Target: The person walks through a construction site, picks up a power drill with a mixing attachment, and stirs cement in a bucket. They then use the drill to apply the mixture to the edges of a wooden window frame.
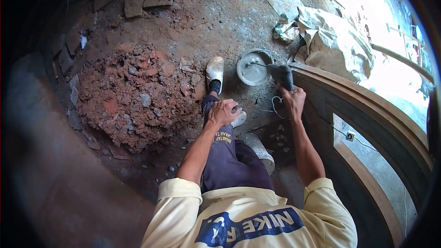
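Note:
My right hand (294, 101) is closed around the grip of a dark power drill (281, 76). From the drill a thin mixing rod (260, 64) reaches into a round bucket (240, 74) of wet grey cement mix (255, 74). My left hand (223, 113) is closed in front of my thigh, on a tool with a dark handle end (235, 109). A thin shaft or edge-on blade seems to run from it towards the right; its kind cannot be made out. Beside my right wrist is a pale loop of cord (274, 105).
A heap of reddish soil and rubble (133, 96) lies to the left. On the right stands a wooden frame (363, 93), with a cable running to a socket (350, 136). A pale sack (337, 46) lies beyond the bucket. Behind my legs is another bucket (259, 149).

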`<state>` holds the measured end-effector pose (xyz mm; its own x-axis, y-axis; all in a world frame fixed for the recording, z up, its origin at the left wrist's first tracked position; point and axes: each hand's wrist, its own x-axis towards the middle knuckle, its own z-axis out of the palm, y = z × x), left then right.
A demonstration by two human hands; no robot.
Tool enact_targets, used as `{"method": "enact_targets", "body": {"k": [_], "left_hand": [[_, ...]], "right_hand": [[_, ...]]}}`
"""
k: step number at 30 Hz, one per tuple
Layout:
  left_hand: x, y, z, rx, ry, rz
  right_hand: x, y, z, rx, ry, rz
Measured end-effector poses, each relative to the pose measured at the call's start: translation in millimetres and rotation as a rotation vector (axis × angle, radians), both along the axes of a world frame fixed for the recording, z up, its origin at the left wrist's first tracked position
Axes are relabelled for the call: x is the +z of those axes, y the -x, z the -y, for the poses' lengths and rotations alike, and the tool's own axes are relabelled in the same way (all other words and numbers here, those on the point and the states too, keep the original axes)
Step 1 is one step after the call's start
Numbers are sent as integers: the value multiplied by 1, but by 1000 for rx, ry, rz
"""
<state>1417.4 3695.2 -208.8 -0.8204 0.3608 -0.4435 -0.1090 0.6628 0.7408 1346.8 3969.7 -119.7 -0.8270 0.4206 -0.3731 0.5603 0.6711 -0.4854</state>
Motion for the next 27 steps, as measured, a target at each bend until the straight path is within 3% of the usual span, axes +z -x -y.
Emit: {"method": "enact_targets", "body": {"k": [2, 5, 9, 12, 19, 25, 27], "left_hand": [[1, 2, 0, -10, -1, -19], [8, 6, 1, -29, 8, 44], [9, 6, -2, -26, 21, 36], [9, 5, -4, -14, 5, 4], [11, 11, -5, -43, -21, -62], [10, 14, -5, -58, -13, -50], [11, 12, -6, -43, -5, -65]], "right_hand": [[22, 9, -3, -42, 4, 72], [11, 16, -3, 7, -47, 76], [-77, 4, -4, 123, -155, -84], [-44, 12, -8, 56, -91, 96], [57, 4, -36, -91, -30, 70], [-17, -7, -54, -45, -209, 27], [-49, -13, -50, -105, -160, 48]]}}
